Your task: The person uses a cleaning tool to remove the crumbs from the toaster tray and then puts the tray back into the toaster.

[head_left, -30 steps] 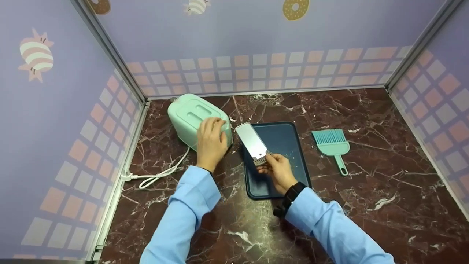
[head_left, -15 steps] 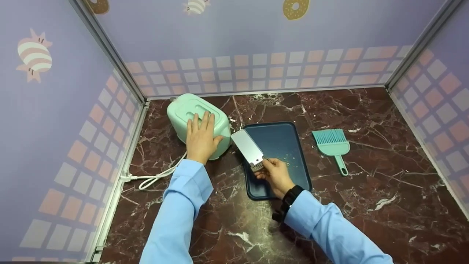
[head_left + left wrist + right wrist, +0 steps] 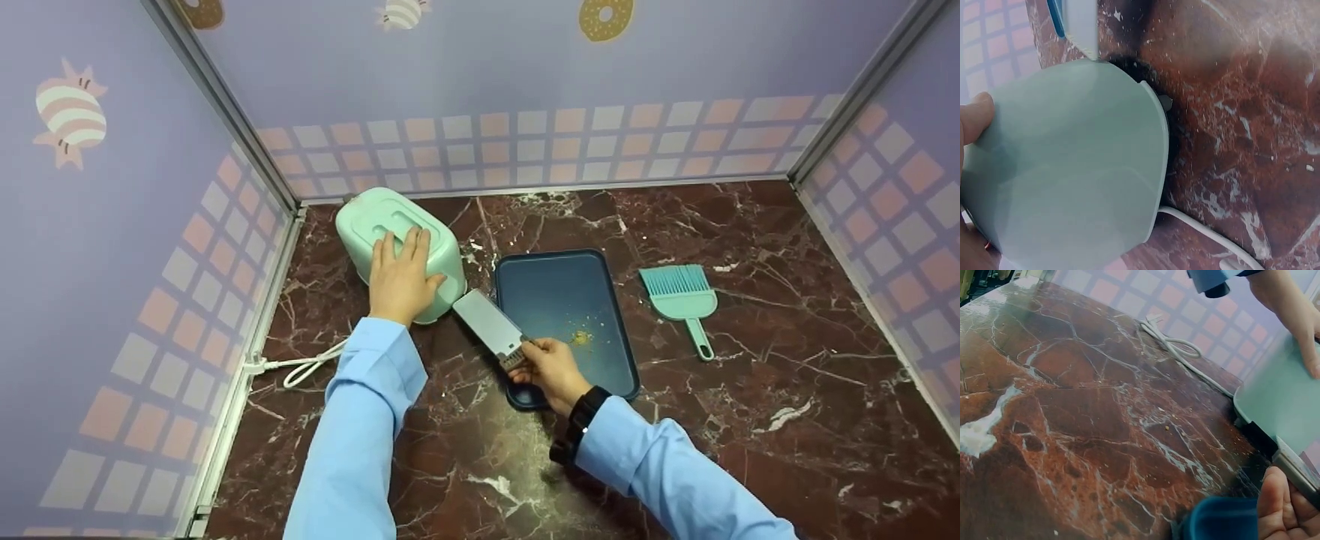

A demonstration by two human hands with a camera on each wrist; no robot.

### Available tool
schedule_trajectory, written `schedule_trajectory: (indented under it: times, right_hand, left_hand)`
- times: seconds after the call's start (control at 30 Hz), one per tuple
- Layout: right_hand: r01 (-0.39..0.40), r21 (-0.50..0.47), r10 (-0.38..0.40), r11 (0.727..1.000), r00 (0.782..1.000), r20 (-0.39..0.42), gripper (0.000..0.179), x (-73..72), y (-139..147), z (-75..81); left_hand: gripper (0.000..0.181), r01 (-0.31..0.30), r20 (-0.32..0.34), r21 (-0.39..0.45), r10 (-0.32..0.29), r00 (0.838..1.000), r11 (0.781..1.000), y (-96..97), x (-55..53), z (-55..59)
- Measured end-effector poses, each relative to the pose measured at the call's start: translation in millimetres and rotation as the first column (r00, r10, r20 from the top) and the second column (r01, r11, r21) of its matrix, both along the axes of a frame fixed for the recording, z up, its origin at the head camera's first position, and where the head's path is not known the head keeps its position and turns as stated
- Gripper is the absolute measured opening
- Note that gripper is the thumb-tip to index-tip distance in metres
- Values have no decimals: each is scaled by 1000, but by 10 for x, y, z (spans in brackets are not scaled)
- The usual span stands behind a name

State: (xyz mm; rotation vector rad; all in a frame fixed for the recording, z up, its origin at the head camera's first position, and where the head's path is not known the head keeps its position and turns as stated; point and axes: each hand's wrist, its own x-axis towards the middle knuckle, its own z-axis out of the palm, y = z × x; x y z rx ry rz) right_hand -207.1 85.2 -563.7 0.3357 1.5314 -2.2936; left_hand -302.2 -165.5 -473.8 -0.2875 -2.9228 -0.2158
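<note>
My left hand (image 3: 403,279) lies over the mint-green toaster (image 3: 442,300), fingers straight across its top and thumb on its side. The right hand (image 3: 551,371) pinches a flat metal crumb tray (image 3: 487,321) by its slotted near end. The far end of that crumb tray is at the toaster's lower right end; whether it enters the toaster cannot be told. In the left wrist view, the toaster's wall (image 3: 1072,163) fills the middle, with the crumb tray (image 3: 1081,25) beside its edge. The right wrist view shows the crumb tray's edge (image 3: 1297,475) close under the toaster (image 3: 1278,399).
A dark blue tray (image 3: 547,285) lies beneath the right hand, bearing a small heap of crumbs (image 3: 581,337). A teal brush (image 3: 684,300) lies to its right. The toaster's white cord (image 3: 304,367) runs to the left wall. Loose crumbs dot the marbled tabletop.
The left hand has moved from the toaster's right end onto its top, and the toaster has shifted slightly left. The crumb tray has come down and left, uncovering the crumb heap.
</note>
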Motion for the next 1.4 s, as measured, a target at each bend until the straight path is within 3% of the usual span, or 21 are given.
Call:
schedule_trajectory:
  times: [0.6, 1.1, 1.4]
  right_hand:
    - [-75, 10, 74, 997, 996, 55, 17, -39, -255, -78]
    - [-40, 7, 40, 999, 998, 46, 19, -172, -425, -18]
    - [-20, 19, 19, 1000, 998, 54, 27, -190, -507, -17]
  left_hand:
    - [82, -11, 11, -8, 11, 1000, 1000, -61, -42, 44]
    - [82, -29, 28, -12, 29, 999, 1000, -29, -52, 23]
    - [81, -21, 0, 8, 21, 1000, 1000, -34, -18, 19]
